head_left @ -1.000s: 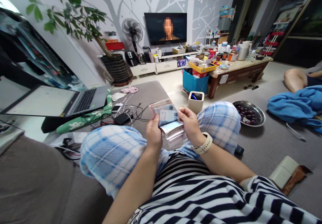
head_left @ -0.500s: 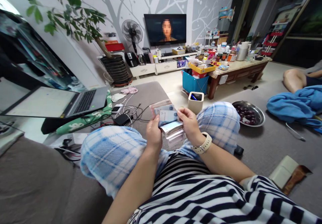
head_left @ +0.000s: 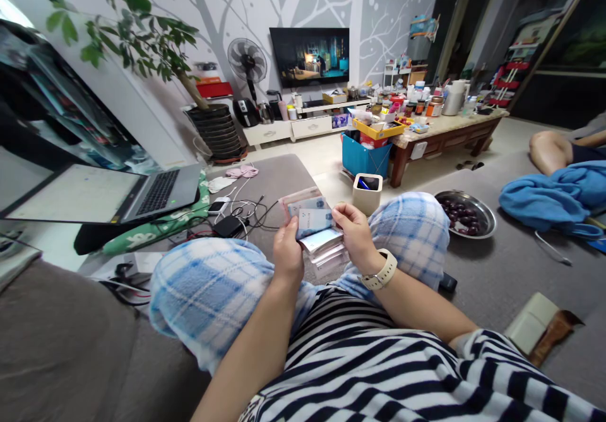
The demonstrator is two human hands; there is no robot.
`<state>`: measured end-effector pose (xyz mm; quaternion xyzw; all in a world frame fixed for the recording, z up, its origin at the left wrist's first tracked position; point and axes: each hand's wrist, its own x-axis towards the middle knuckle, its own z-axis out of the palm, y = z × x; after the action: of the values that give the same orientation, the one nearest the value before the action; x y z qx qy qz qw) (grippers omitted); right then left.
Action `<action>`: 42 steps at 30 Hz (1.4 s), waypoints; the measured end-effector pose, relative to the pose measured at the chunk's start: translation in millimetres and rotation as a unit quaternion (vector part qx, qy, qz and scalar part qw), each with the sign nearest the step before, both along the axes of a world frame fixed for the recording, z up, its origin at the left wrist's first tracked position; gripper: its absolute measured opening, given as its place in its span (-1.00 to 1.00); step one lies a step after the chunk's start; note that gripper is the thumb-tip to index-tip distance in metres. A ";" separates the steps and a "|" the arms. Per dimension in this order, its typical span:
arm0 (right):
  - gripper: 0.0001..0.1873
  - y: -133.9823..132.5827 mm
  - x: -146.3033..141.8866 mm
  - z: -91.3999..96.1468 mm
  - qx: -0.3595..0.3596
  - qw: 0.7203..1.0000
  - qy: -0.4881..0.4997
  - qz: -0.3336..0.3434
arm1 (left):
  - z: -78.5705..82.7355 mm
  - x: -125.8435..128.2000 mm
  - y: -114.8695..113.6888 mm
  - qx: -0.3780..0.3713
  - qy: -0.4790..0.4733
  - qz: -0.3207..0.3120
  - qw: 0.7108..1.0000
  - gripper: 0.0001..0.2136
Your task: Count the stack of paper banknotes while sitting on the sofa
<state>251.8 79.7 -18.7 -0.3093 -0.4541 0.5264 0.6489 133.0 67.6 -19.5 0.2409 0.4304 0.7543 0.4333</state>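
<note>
Left grip (head_left: 287, 261): clamped on a fan of pale blue paper banknotes (head_left: 312, 222), thumb on top.
Right grip (head_left: 356, 235): curled at the notes' edge, can't tell if it's pinching.
Where: over blue plaid fleece pajama knees (head_left: 407, 239), a thick paper bundle (head_left: 324, 253) just below.
Tip: firm pinch, so nothing slides.

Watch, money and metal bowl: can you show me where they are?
watch (head_left: 380, 272), head view, on the middle of its pale band
money (head_left: 313, 223), head view, on the front paper note
metal bowl (head_left: 488, 218), head view, on its right rim
</note>
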 end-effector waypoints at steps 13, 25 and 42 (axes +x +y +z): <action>-0.82 -3.3 0.1 3.5 0.001 1.000 -0.004 0.005 | 0.0 0.9 -0.6 0.013 0.000 0.002 1.000 -0.73; -0.76 -3.3 -0.6 4.0 -0.010 1.000 0.004 -0.026 | 0.7 0.5 -3.8 0.048 -0.009 -0.112 0.993 -0.63; -0.81 -3.3 1.2 1.4 0.002 1.000 -0.016 -0.023 | -1.8 1.0 -2.1 0.008 0.004 -0.014 1.000 -0.65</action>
<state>253.0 76.4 -17.3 -0.3267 -0.4587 0.5051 0.6541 134.0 65.5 -21.4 0.2529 0.4225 0.7510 0.4400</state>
